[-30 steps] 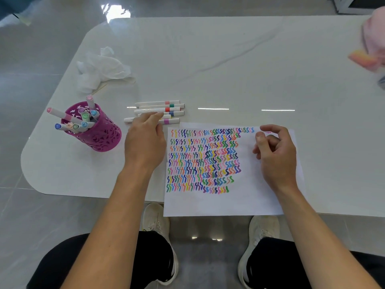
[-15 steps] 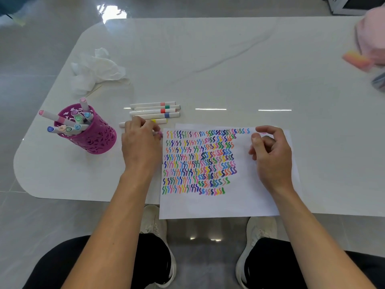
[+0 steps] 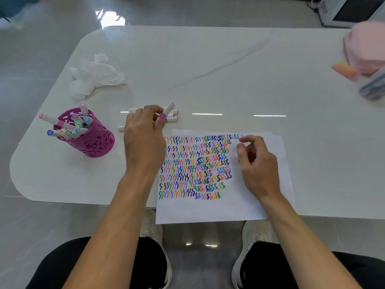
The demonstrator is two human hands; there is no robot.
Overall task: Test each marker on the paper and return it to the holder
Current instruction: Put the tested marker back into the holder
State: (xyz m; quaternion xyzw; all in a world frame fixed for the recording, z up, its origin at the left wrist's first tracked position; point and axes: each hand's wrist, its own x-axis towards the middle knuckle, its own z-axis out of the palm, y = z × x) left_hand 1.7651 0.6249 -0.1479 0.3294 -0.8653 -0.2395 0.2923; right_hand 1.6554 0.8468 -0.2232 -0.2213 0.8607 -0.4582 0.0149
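Note:
My left hand (image 3: 143,140) pinches a white marker with a pink band (image 3: 166,111), lifted off the table and tilted up to the right. Behind it lie a few more white markers (image 3: 174,118) in a row, partly hidden by my fingers. The paper (image 3: 239,207), covered with many coloured squiggles, lies in front of me and hangs over the table's near edge. My right hand (image 3: 256,163) rests on the paper's right part, fingers loosely curled and holding nothing. The magenta holder (image 3: 91,140) with several markers stands to the left.
Crumpled white tissue (image 3: 95,74) lies at the back left of the white table (image 3: 229,69). A pink object (image 3: 366,46), an orange-pink block (image 3: 343,69) and a clear pouch (image 3: 373,86) sit at the far right. A white appliance (image 3: 348,11) stands on the floor beyond.
My left hand has picked one marker out of the row and raised it. My right hand stayed on the paper, its fingers slightly looser.

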